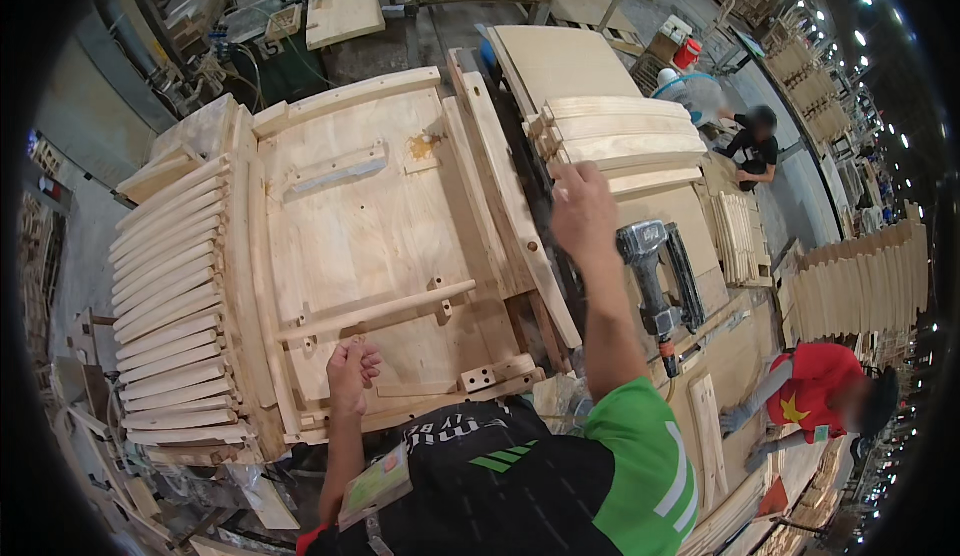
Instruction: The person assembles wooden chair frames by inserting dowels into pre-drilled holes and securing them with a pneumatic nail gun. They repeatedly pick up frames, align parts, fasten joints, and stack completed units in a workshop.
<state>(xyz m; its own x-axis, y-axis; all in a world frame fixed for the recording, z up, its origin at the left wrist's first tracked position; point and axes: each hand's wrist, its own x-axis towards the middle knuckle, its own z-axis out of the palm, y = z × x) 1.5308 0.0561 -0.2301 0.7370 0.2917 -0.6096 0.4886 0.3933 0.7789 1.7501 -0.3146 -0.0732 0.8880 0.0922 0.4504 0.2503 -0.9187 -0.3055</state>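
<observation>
My left hand is closed, its fingers curled and thumb up, just in front of a wooden rail that lies across the plywood jig. Whatever it may hold is too small to make out. Farther right, my right hand is closed in a fist near the ends of stacked pale wooden slats. Its fingers hide anything inside. Beside my right forearm a pneumatic nail gun lies on the boards. A long wooden bar slants along the jig's right side.
Many slim wooden slats are stacked left of the jig. A holed wooden block sits at its near right corner. Flat panels lie beyond. One co-worker in red bends over boards at right; another person sits farther back.
</observation>
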